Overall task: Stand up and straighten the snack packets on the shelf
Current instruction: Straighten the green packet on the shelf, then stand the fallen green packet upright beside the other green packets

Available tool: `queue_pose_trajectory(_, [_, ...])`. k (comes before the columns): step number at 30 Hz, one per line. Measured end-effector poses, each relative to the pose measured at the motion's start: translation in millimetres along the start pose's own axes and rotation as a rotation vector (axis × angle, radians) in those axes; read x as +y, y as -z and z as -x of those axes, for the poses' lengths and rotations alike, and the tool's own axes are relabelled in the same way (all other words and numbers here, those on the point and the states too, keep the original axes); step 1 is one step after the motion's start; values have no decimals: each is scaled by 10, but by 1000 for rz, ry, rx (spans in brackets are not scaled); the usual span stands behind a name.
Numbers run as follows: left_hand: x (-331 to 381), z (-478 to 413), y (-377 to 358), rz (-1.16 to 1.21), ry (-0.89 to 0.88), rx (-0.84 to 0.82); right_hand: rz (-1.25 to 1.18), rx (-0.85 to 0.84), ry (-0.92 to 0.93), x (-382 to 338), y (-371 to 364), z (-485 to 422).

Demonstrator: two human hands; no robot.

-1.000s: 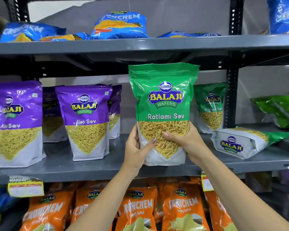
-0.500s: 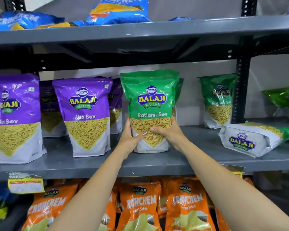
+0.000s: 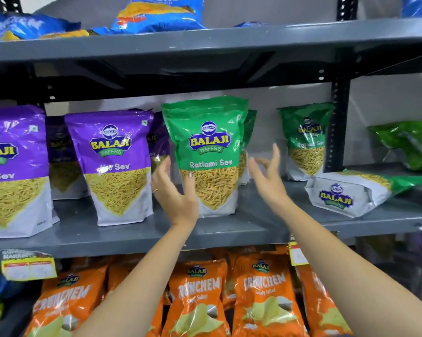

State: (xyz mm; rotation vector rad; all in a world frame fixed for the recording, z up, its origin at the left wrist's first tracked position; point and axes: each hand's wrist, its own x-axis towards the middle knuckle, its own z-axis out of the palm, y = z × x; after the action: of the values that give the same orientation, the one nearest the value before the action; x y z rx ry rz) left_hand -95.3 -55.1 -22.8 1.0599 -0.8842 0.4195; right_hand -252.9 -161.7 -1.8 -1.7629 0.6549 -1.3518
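A green Ratlami Sev packet (image 3: 206,142) stands upright on the middle grey shelf (image 3: 142,229), in front of another green packet (image 3: 250,127). My left hand (image 3: 174,195) is open just left of its lower part, the thumb close to or touching the front. To the packet's right, my right hand (image 3: 268,176) hovers open and apart from it. A further green packet (image 3: 305,139) stands upright at the right. One green packet (image 3: 351,193) lies flat on its side on the shelf's right end. Purple Aloo Sev packets (image 3: 112,161) stand upright at the left.
Blue packets (image 3: 156,13) lie on the top shelf. Orange Crunchem packets (image 3: 197,295) fill the shelf below. A black shelf post (image 3: 335,122) rises at the right, with crumpled green packets (image 3: 409,142) beyond it. Price tags (image 3: 27,265) hang on the shelf edge.
Both hands set the green Ratlami Sev packet down upright on the middle shelf and let go of it; the right hand has drawn away to the right.
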Motion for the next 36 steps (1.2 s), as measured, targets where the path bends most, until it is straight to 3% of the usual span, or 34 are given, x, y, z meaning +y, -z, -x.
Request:
queue_pose_trajectory(2, [231, 133, -175, -22, -352, 37, 1, 230, 108, -78, 338, -39])
queue_pose_trajectory(4, [390, 264, -443, 57, -530, -124, 78, 446, 168, -156, 731, -69])
queue_pose_trajectory(7, [562, 443, -881, 129, -484, -400, 250, 701, 154, -104, 1377, -64])
queue_pose_trajectory(9, [609, 539, -1231, 50, -346, -563, 393, 766, 61, 27, 1768, -22])
queue_pose_trajectory(10, [617, 574, -1427, 4, -230, -657, 465, 743, -11, 109, 1932, -13])
queue_pose_trajectory(12, [613, 627, -1825, -5, 162, -820, 608, 600, -201, 262, 2180, 5])
queue_pose_trajectory(15, [608, 674, -2283, 158, 791, -865, 776, 362, -500, 398, 2340, 15])
queue_pose_trajectory(18, [579, 728, -2575, 292, 1097, -1011, 655, 343, -613, 426, 2399, -20])
queue_pose_trajectory(22, [556, 719, -2685, 223, 1065, -1278, 211, 400, -701, 515, 2468, -92])
queue_pose_trajectory(25, [585, 616, -2626, 125, 1015, -1417, 4, 405, -673, 492, 2446, -107])
queue_pose_trajectory(28, [596, 571, -2540, 127, 1001, -1509, -52, 376, -679, 453, 2407, -93])
queue_pose_trajectory(32, [519, 689, -2471, 332, 1016, -1529, -125, 329, -719, 334, 2350, 3])
queue_pose_trajectory(36, [579, 875, -2266, 609, 1085, -1374, -177, 351, -577, 191, 2222, 159])
